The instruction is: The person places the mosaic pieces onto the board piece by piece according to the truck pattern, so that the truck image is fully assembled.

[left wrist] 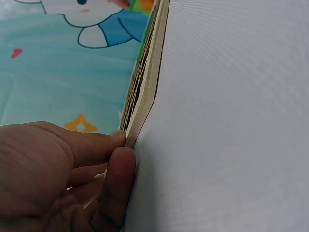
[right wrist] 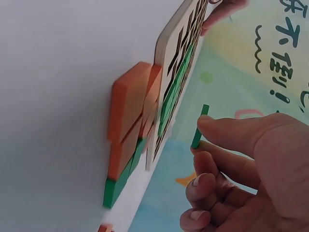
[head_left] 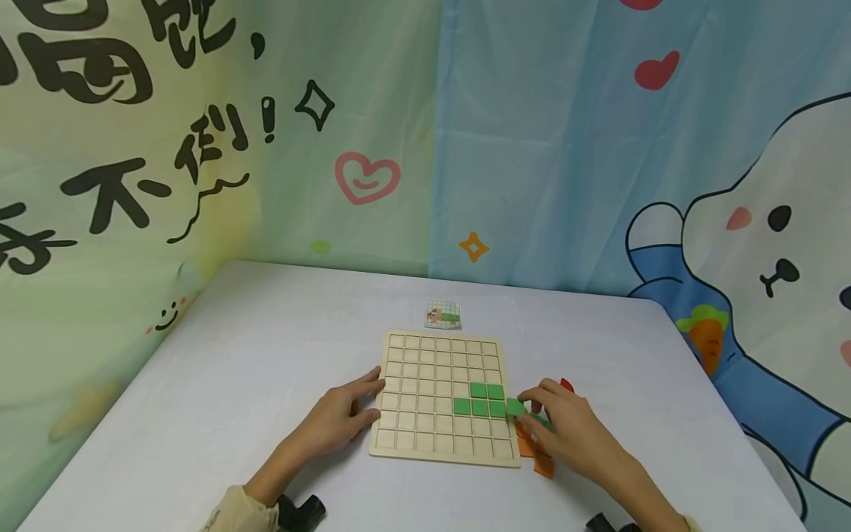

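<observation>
At the wooden board's left edge, your left hand rests with thumb and fingers spread, fingertips touching the side. Just off the board's right edge, your right hand pinches a green square above the table, beside five green tiles on the board and near orange pieces beside it.

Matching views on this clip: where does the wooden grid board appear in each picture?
Head: wooden grid board in the lower middle.
Left wrist: wooden grid board nearly edge-on, running from top centre down to the left hand.
Right wrist: wooden grid board in the upper centre, steeply slanted.
Shared landmark: the printed orange star, partly hidden in the right wrist view.
</observation>
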Demonstrator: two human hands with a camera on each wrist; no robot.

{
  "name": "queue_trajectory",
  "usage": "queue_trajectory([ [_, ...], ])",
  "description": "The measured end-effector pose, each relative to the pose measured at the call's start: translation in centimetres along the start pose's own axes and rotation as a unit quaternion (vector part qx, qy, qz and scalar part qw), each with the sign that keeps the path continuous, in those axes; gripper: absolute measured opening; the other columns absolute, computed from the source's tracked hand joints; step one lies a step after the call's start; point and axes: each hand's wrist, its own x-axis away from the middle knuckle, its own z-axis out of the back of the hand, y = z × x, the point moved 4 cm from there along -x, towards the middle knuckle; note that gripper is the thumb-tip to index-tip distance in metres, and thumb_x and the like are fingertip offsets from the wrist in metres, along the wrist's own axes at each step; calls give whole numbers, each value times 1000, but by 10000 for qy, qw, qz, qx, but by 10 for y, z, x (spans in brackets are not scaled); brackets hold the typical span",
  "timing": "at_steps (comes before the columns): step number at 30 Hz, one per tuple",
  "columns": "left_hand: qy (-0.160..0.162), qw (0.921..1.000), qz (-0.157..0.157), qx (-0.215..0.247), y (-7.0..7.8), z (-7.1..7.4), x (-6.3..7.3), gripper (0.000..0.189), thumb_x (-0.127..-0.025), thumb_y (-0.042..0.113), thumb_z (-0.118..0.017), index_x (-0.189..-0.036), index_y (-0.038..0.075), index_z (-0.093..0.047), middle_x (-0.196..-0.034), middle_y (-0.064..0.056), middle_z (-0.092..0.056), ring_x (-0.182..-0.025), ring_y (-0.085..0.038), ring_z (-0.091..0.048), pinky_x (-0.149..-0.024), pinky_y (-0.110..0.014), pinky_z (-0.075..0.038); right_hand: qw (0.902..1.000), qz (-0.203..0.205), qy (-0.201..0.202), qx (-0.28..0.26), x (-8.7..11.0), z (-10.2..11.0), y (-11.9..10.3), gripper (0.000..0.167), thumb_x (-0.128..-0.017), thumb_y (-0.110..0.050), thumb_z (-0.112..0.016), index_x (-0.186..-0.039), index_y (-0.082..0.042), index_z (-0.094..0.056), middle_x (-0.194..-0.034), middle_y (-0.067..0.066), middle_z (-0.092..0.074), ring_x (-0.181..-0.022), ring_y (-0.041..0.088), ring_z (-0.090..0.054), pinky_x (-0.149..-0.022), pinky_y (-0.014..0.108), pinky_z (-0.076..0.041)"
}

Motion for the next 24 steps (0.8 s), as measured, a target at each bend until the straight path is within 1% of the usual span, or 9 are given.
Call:
queue_trajectory([
  [3, 5, 10000, 6, -4, 0, 0, 0, 57, -99, 9, -71, -154, 2, -54, -170, -12, -40, -48, -9, -53, -53, -26, -47, 9998, 140, 46, -162, -7, -4, -5, 22, -96, -18, -78, -117, -11, -75, -93, -9, -61, -72, 2, -46, -62, 19, -43],
  [7, 5, 10000, 4, 8, 0, 0, 1, 57, -99, 9, -71, -154, 2, -54, -170, -12, -40, -48, -9, -53, -53, -26, -47, 9994, 253, 77, -241, -16, -10, -9, 24, -95, -17, -79, -117, -9, -75, -92, -8, -60, -73, 5, -48, -62, 19, -43],
  [12, -1, 10000, 13, 59, 0, 1, 1, 57, -100, 9, -71, -154, 2, -54, -171, -13, -39, -48, -9, -53, -52, -25, -47, 9991, 310, 79, -274, -28, -19, -13, 24, -96, -18, -79, -118, -9, -75, -91, -8, -58, -71, 2, -45, -60, 19, -42],
  [17, -31, 10000, -28, 59, 0, 0, 1, 58, -100, 9, -71, -154, 1, -53, -171, -13, -39, -49, -7, -52, -52, -25, -47, 9984, 469, 117, -296, -37, -24, -18, 24, -96, -17, -78, -118, -8, -75, -90, -8, -58, -70, 0, -43, -61, 19, -43],
  [24, -21, 10000, -30, 41, -1, 0, 1, 58, -100, 9, -71, -154, 1, -53, -171, -13, -39, -49, -8, -52, -52, -25, -47, 9991, 332, -37, -250, -48, -32, -23, 26, -96, -20, -79, -120, -9, -76, -89, -7, -57, -74, 5, -45, -65, 20, -42],
])
